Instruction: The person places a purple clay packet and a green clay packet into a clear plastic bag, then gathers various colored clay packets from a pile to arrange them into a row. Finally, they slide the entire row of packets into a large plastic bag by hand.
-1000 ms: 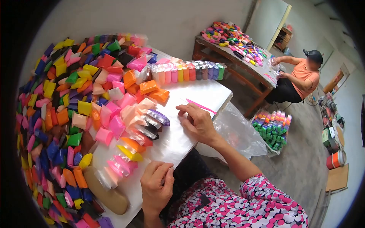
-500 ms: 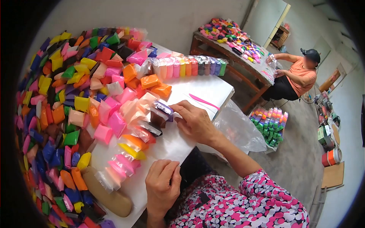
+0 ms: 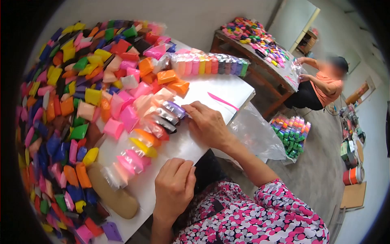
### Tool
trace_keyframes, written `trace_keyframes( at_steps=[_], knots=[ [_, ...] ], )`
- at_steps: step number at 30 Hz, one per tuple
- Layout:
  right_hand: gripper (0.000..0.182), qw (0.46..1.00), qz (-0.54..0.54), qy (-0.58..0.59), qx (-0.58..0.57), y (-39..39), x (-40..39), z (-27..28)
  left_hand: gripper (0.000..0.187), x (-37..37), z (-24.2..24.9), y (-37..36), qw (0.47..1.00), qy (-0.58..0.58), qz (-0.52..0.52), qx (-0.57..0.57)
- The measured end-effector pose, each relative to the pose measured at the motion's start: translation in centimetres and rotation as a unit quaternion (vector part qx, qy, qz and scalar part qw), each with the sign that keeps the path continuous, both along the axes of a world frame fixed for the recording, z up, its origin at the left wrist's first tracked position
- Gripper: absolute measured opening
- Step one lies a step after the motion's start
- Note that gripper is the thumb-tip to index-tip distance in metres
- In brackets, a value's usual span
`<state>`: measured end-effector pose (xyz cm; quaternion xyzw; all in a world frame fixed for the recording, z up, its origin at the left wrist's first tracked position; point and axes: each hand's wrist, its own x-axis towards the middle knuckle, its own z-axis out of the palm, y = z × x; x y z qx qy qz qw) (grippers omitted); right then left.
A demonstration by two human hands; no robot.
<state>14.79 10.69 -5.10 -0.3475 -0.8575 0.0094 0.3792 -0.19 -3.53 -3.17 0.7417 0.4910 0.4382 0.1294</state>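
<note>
A curved row of small packets, from white and pink (image 3: 133, 161) through yellow (image 3: 143, 148) and red to black, lies on the white tabletop (image 3: 195, 93). At its upper end is a purple packet (image 3: 174, 109), with the bent fingertips of my right hand (image 3: 207, 124) against its edge. My left hand (image 3: 174, 189) is loosely curled at the table's front edge, below the row; nothing shows in it. A finished-looking row of packets in clear wrap (image 3: 209, 65) lies at the back, near a pink plastic tool (image 3: 222, 101).
A large heap of coloured packets (image 3: 57, 134) covers the left side, beside a tan oblong object (image 3: 113, 193). A clear plastic bag (image 3: 260, 132) hangs at the right edge near a container of packets (image 3: 290, 136). A person (image 3: 325, 83) sits at another table (image 3: 260, 61).
The view has shifted slightly. The purple packet now lies more in line with the black ones, and my right hand stays at it. My left hand has barely moved.
</note>
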Motion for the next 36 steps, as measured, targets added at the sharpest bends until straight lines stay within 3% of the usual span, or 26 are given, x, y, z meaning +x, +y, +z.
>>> trace_keyframes(
  at_steps=[3, 8, 15, 22, 28, 31, 36],
  knots=[
    [0.03, 1.0, 0.003, -0.002, 0.011, 0.0, 0.0, 0.1, 0.017, 0.7, 1.7, -0.2, 0.997, 0.077, 0.019, 0.02],
    [0.03, 1.0, 0.015, -0.001, 0.003, -0.1, 0.2, 0.1, 0.025, 2.8, 3.8, 3.4, 0.97, 0.179, 0.102, 0.131],
    [0.026, 0.999, 0.031, 0.028, -0.01, 0.4, 0.4, -0.8, 0.033, 3.2, 3.3, 7.8, 0.931, 0.286, 0.18, 0.135],
    [0.023, 0.998, 0.033, 0.047, -0.023, 0.7, 0.5, -1.2, 0.034, 2.7, 1.8, 10.4, 0.92, 0.3, 0.222, 0.12],
    [0.023, 0.998, 0.026, 0.044, -0.04, 0.4, 0.6, -0.9, 0.037, 1.7, 2.0, 10.4, 0.934, 0.298, 0.19, 0.052],
    [0.028, 0.998, 0.026, 0.048, -0.028, 0.7, 0.6, -1.4, 0.04, 1.6, 2.1, 10.3, 0.932, 0.306, 0.187, 0.049],
    [0.022, 0.997, 0.04, 0.053, -0.051, 0.5, 0.7, -1.0, 0.036, 1.5, 1.9, 10.3, 0.931, 0.309, 0.174, 0.083]
  ],
)
